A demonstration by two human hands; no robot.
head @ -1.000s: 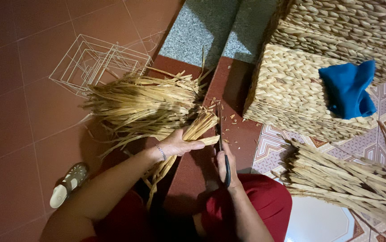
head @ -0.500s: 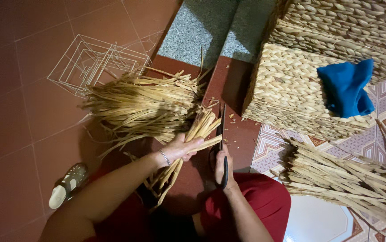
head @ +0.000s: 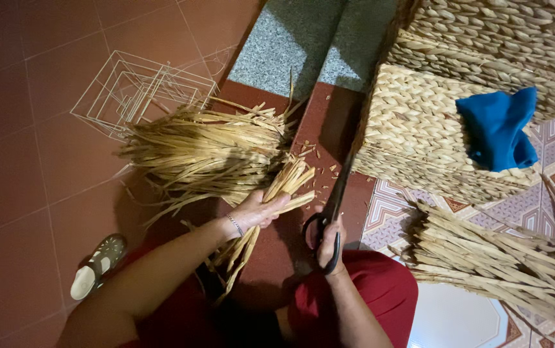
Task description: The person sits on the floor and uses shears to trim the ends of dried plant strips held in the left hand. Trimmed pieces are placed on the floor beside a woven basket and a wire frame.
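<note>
My left hand [head: 259,211] grips a small bundle of dried straw strips [head: 276,196], its cut ends pointing up and to the right. My right hand [head: 329,243] holds long black scissors [head: 334,206] by the handles, the blades lying just right of the bundle's ends. A bracelet sits on my left wrist. Straw clippings [head: 313,151] lie on the dark red step beyond the bundle. A large heap of straw [head: 203,151] spreads to the left of my left hand.
A white wire frame [head: 137,93] lies on the red tile floor beyond the heap. Woven straw baskets [head: 432,129] stand at right with a blue cloth [head: 500,129] on top. More straw [head: 503,258] lies lower right. A sandal [head: 97,265] is on my foot at left.
My right hand has turned the scissors so the blades tilt right, away from the bundle. My left hand has shifted the bundle slightly.
</note>
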